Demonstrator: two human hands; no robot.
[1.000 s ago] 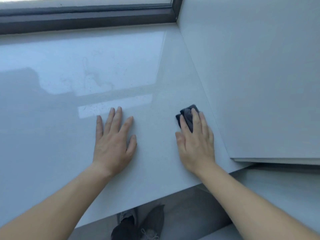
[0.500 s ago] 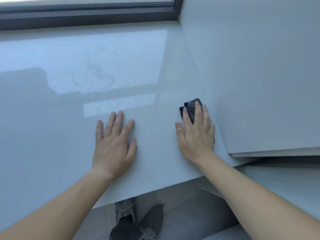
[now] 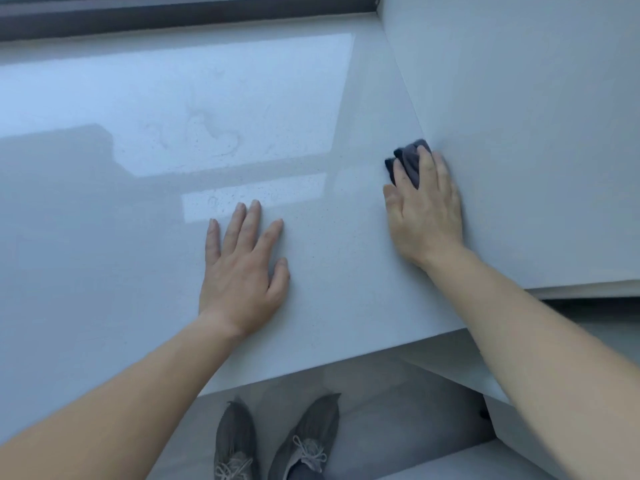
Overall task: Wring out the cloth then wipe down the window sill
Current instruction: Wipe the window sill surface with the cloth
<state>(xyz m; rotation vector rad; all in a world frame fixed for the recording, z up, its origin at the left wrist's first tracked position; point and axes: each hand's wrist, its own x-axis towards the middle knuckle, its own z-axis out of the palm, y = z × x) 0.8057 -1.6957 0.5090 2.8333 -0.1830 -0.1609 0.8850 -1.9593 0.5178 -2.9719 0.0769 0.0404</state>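
Observation:
A glossy white window sill (image 3: pixel 145 258) fills most of the view, with faint smears and specks in its bright patch. My right hand (image 3: pixel 427 209) lies flat on a dark grey cloth (image 3: pixel 408 160) and presses it onto the sill, right against the side wall. Only the cloth's far end shows past my fingertips. My left hand (image 3: pixel 242 268) rests flat on the sill with its fingers spread, holding nothing, a hand's width left of the right one.
A white side wall (image 3: pixel 526 126) rises along the sill's right edge. A dark window frame (image 3: pixel 173 19) runs across the back. The sill's front edge (image 3: pixel 311 362) is near me, with my grey shoes (image 3: pixel 304 441) on the floor below.
My right hand has slid the cloth away from me along the side wall, toward the window. My left hand has stayed flat in the same place.

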